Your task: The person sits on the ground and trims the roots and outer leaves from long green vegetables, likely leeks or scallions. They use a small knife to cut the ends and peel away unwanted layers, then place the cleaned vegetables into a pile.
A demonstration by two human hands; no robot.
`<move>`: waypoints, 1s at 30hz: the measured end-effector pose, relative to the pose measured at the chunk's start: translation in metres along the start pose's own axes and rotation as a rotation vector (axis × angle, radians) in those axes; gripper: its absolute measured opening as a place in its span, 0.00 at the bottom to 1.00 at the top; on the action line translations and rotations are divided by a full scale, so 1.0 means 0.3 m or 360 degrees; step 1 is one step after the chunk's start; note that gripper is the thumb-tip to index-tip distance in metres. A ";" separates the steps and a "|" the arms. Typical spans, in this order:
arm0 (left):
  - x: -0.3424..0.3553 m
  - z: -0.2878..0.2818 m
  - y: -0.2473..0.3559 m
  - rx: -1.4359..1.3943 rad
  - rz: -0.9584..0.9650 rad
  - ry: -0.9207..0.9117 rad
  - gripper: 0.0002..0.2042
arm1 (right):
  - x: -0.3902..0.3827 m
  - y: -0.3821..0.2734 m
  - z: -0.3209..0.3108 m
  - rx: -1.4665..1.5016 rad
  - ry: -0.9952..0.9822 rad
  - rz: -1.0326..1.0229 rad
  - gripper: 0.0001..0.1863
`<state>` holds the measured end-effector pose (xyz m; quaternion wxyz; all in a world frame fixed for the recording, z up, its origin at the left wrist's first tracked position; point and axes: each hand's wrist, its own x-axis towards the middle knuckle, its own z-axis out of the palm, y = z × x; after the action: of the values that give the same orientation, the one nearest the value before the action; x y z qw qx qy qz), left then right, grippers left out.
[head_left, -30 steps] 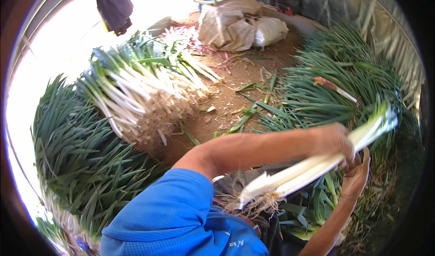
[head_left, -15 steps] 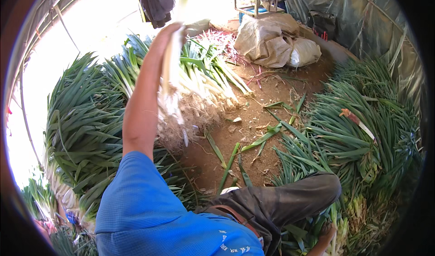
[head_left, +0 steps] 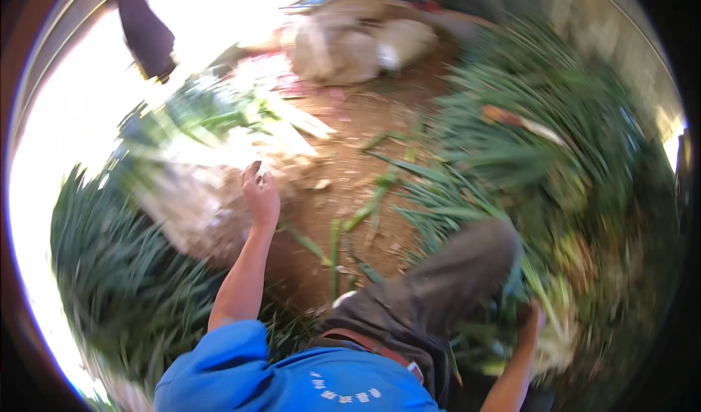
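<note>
My left hand (head_left: 261,197) is over the bare soil beside a heap of scallions with pale stalks and tangled roots (head_left: 201,211). Its fingers are apart with nothing in them. At the lower right, by my bent knee, my right hand (head_left: 531,317) is beside a green scallion stalk (head_left: 539,284) and a pale clump of stalks (head_left: 558,343). Motion smears those fingers, so their grip does not show.
Unpeeled scallions (head_left: 540,120) are heaped along the right side, with leafy bundles (head_left: 117,266) at the left. Loose leaves (head_left: 369,204) litter the soil (head_left: 350,156). Tan sacks (head_left: 336,47) lie at the back. A dark cloth (head_left: 146,32) hangs at upper left.
My left hand has come down from high above the heap and let go of the scallion it held up. My right hand stays by the stalks. The whole view has swung and blurred.
</note>
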<state>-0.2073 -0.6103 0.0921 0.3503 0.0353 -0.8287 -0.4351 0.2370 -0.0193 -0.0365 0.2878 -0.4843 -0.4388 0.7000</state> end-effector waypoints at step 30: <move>-1.715 1.112 1.325 -0.0206 0.2182 -0.2655 0.14 | 0.028 0.026 -0.332 0.0145 0.1506 -0.0003 0.19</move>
<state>0.0738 0.0549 -0.0198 -0.1544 -0.7617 -0.6246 -0.0763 0.3268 0.0176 -0.0616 0.4778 -0.7364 -0.2288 0.4207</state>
